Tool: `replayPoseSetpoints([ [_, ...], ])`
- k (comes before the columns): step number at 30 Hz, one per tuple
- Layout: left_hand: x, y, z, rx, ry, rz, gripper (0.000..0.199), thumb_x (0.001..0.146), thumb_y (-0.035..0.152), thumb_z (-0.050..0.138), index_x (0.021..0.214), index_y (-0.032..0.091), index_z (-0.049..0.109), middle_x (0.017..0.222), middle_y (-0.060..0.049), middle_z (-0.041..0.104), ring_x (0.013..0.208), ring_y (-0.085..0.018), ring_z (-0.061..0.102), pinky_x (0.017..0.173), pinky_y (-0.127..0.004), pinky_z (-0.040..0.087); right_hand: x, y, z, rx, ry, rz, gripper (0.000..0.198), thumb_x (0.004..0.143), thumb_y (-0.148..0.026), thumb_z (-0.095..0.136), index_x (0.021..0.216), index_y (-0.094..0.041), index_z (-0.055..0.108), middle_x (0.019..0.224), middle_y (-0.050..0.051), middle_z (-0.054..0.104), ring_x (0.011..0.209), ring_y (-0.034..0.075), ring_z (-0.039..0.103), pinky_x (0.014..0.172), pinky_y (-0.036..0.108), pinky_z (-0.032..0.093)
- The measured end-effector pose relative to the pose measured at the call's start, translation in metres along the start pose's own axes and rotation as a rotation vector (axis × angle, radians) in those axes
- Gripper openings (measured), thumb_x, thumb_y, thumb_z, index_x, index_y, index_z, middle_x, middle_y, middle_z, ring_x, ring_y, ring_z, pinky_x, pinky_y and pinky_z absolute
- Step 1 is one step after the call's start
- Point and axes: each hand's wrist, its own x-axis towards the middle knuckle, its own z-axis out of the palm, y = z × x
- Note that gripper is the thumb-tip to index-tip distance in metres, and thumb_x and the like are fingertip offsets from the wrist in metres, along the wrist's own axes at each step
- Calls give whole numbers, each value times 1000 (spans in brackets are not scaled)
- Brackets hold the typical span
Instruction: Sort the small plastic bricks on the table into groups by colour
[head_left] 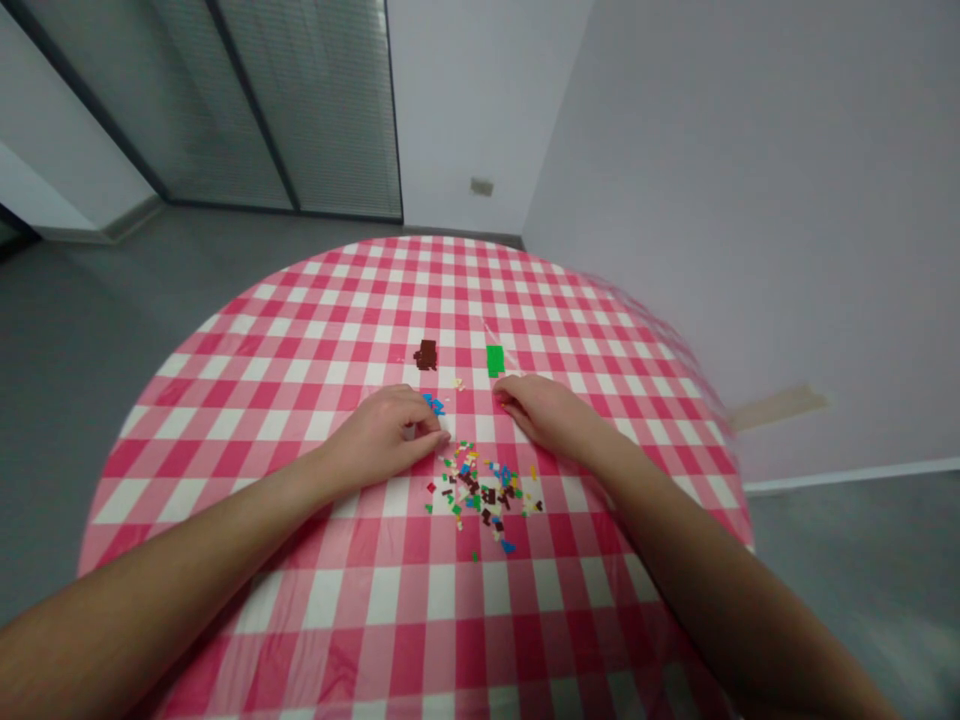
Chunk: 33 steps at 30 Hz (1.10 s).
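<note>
My left hand rests on the cloth at the upper left of a loose pile of small toy building bricks. Its thumb and fingers are curled together, and whatever they may pinch is too small to name. Several blue bricks lie right by its knuckles. My right hand is closed too, fingertips down just below a green block of bricks; anything between them is hidden. Farther left stands a dark brown brick piece. A few pale yellow bricks lie between the hands.
A round table carries a red-and-white checked plastic cover. Beyond its far edge are a white wall with a socket plate and a glass partition. Another wall runs close along the right side.
</note>
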Motion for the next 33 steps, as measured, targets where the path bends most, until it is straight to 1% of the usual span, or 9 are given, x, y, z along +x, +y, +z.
replayPoseSetpoints([
  [3,0,1,0,-1,-5,-2,20,90,25,63,72,21,70,72,-2,69,73,-18,60,72,-35,46,-2,4,1,26,20,8,28,93,-10,53,116,-21,63,116,13,72,103,28,68,89,43,54],
  [7,0,0,0,1,-2,3,19,91,25,64,73,20,70,73,-2,69,74,-18,60,73,-34,46,-3,9,3,65,37,28,32,91,-9,52,120,-19,62,112,12,73,98,26,69,86,40,55],
  [13,0,0,1,3,-11,-6,20,91,25,65,72,19,70,73,-2,69,74,-17,59,73,-33,44,-2,9,4,89,57,36,30,90,-11,55,117,-20,63,103,9,75,89,23,69,79,36,55],
  [22,0,1,1,-4,-15,-8,20,91,25,64,73,18,71,74,-3,70,75,-18,59,74,-34,45,4,7,11,129,91,69,28,88,-10,55,113,-18,66,102,10,75,91,22,69,80,35,53],
  [25,0,1,0,-3,-8,-7,20,91,26,64,74,19,71,73,-3,69,74,-18,59,72,-34,44,-1,7,-3,240,-24,73,20,85,-10,59,100,-17,69,93,8,74,79,18,66,71,30,51],
  [28,0,2,1,11,-13,-1,23,92,27,63,72,19,70,71,-3,68,73,-18,59,72,-34,44,-10,9,-22,433,-346,60,16,80,-14,67,95,-17,72,82,3,72,69,14,63,63,25,49],
  [29,1,2,2,13,-16,4,23,92,27,63,71,19,70,71,-3,68,72,-17,59,72,-34,44,-13,10,-28,438,-460,44,18,78,-14,69,95,-17,73,81,2,71,68,14,62,61,24,48],
  [30,1,2,3,13,-18,9,23,92,27,64,71,19,70,70,-3,68,72,-17,59,71,-34,44,-15,10,-32,403,-505,29,20,75,-12,71,94,-17,74,81,2,69,68,13,60,59,23,46],
  [33,1,1,4,8,-13,17,23,91,26,65,70,18,69,71,-3,68,71,-17,60,71,-33,44,-17,9,-36,267,-569,-14,23,70,-8,74,89,-19,78,81,2,67,69,13,58,57,23,42],
])
